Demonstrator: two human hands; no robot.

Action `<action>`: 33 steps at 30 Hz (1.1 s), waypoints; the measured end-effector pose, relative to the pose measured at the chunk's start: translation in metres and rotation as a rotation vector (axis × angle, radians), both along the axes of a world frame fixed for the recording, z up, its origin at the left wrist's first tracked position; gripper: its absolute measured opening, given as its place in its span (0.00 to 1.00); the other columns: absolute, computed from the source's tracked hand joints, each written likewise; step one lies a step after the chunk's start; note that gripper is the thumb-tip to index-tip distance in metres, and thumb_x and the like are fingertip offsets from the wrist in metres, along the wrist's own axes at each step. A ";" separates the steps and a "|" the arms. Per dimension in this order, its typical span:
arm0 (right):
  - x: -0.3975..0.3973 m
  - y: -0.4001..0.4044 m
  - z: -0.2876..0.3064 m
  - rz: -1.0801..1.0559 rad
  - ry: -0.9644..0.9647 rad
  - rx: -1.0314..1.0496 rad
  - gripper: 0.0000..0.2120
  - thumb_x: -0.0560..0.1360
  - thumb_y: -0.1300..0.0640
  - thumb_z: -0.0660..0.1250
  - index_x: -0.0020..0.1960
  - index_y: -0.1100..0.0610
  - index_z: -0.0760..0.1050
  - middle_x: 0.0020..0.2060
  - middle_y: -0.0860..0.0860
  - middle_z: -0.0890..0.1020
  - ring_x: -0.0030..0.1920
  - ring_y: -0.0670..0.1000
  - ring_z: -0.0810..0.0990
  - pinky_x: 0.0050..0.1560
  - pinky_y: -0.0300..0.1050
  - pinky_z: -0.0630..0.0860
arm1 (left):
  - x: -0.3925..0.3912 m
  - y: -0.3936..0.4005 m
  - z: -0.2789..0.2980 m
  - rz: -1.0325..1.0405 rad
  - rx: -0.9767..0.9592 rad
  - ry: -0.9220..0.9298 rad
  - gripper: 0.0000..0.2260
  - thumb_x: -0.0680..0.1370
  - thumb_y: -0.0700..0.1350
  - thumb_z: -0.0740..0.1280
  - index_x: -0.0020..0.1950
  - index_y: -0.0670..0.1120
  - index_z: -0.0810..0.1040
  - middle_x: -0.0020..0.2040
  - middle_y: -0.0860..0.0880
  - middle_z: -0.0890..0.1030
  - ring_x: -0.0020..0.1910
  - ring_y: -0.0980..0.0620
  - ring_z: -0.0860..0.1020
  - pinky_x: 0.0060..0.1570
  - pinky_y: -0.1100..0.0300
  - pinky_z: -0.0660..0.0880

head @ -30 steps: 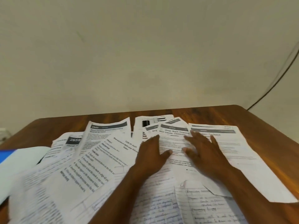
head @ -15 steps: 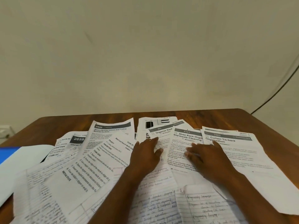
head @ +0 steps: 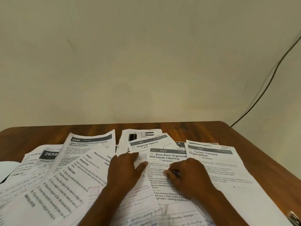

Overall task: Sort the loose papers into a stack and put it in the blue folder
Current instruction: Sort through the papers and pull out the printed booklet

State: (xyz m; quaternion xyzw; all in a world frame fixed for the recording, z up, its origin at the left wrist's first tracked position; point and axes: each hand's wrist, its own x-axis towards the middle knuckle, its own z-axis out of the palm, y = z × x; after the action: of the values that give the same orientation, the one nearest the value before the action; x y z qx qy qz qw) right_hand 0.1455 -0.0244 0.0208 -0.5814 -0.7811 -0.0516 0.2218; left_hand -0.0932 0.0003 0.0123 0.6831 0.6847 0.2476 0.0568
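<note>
I press my left hand flat on the papers to pin them, while my right hand curls, pinching a sheet to gather it.

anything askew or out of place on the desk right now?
Yes: the papers are fanned across the wooden table at clashing angles, overlapping, no stack yet. The sheet headed 2946 tilts, and the one below it lies nearly sideways. Both hands, left and right, rest on the spread.
</note>
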 end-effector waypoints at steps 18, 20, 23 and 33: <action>0.042 -0.015 0.048 -0.020 -0.100 -0.713 0.72 0.55 0.30 0.83 0.84 0.40 0.41 0.84 0.48 0.38 0.83 0.53 0.32 0.81 0.63 0.33 | -0.038 0.008 0.004 0.128 -0.070 -0.044 0.48 0.66 0.80 0.63 0.77 0.51 0.72 0.76 0.48 0.75 0.79 0.43 0.68 0.81 0.35 0.48; 0.043 -0.011 0.042 -0.075 -0.110 -0.756 0.76 0.54 0.31 0.84 0.84 0.42 0.35 0.83 0.50 0.32 0.80 0.54 0.26 0.79 0.64 0.28 | -0.040 0.007 0.003 0.091 -0.052 -0.076 0.47 0.66 0.79 0.65 0.77 0.51 0.72 0.77 0.47 0.74 0.79 0.43 0.68 0.81 0.36 0.49; 0.055 -0.007 0.042 -0.125 -0.059 -0.767 0.77 0.54 0.33 0.85 0.84 0.44 0.34 0.83 0.51 0.32 0.80 0.55 0.26 0.78 0.65 0.29 | -0.041 0.005 0.003 0.028 -0.035 -0.099 0.43 0.68 0.76 0.68 0.75 0.51 0.73 0.76 0.48 0.75 0.76 0.43 0.71 0.80 0.36 0.53; 0.086 -0.010 0.047 -0.149 0.213 -0.708 0.63 0.59 0.38 0.86 0.84 0.46 0.54 0.83 0.47 0.57 0.82 0.53 0.57 0.80 0.50 0.56 | -0.051 0.014 0.003 -0.070 -0.186 -0.166 0.44 0.67 0.74 0.71 0.78 0.56 0.69 0.80 0.49 0.69 0.78 0.42 0.69 0.80 0.33 0.51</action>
State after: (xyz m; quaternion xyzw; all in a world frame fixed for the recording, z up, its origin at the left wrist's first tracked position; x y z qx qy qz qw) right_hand 0.2319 -0.0349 0.0679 -0.6796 -0.6784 0.2664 0.0829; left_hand -0.1438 0.0139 0.0148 0.6756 0.6734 0.2364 0.1848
